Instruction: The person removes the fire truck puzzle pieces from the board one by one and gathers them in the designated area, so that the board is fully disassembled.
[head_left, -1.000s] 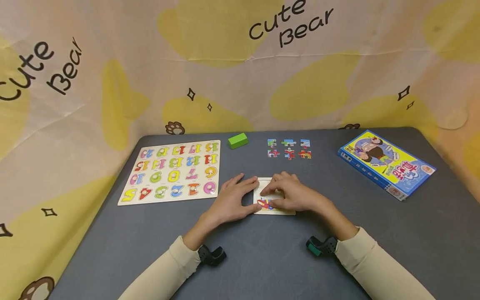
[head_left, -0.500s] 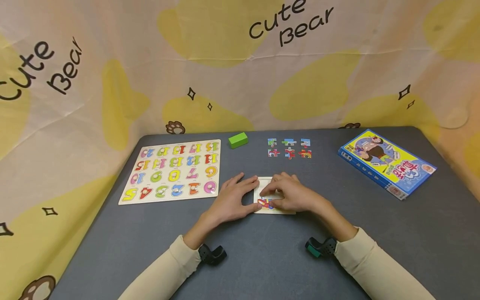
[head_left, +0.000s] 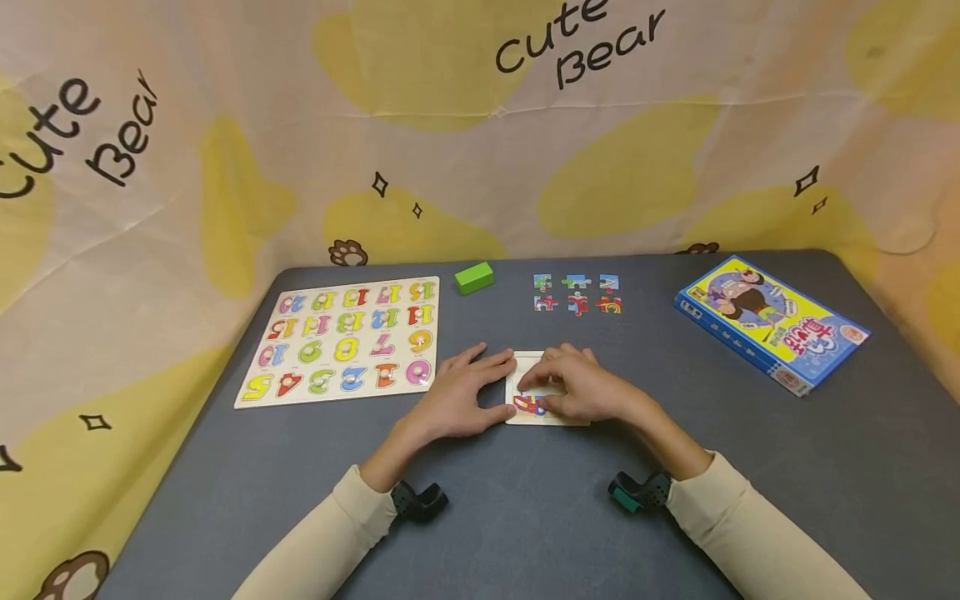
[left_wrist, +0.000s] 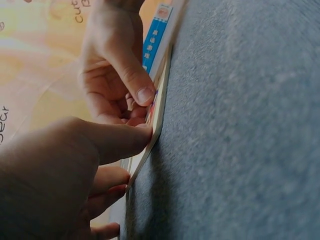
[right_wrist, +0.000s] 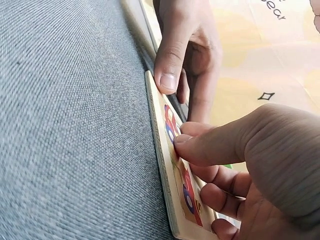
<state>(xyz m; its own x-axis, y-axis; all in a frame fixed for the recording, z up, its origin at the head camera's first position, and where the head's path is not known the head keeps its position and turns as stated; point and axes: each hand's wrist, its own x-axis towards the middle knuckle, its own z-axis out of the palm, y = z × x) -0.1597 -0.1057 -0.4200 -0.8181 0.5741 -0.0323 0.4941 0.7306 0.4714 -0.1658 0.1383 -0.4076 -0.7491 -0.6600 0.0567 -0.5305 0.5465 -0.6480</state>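
Observation:
A small pale wooden jigsaw board [head_left: 555, 421] lies flat on the dark table between both hands. My left hand [head_left: 463, 396] rests at its left side, thumb on the near left corner and fingers extended along the edge. Over the board's middle, my right hand [head_left: 576, 385] has curled fingers, with thumb and index pinching a jigsaw piece [right_wrist: 171, 131] with red and blue print. In the right wrist view, more red and blue picture [right_wrist: 188, 192] shows along the near side of the board. The right hand hides much of the board's right half.
A board of colourful numbers [head_left: 337, 346] lies left. A green block [head_left: 474, 278] sits behind it. Several loose jigsaw pieces [head_left: 577, 282] lie in two rows at the back. A blue and yellow box [head_left: 772, 325] stands at the right. Patterned cloth [head_left: 450, 125] hangs behind.
Both hands keep almost the same place at the small board. The head view has shifted slightly; the left thumb has drawn back a little towards the board's left edge.

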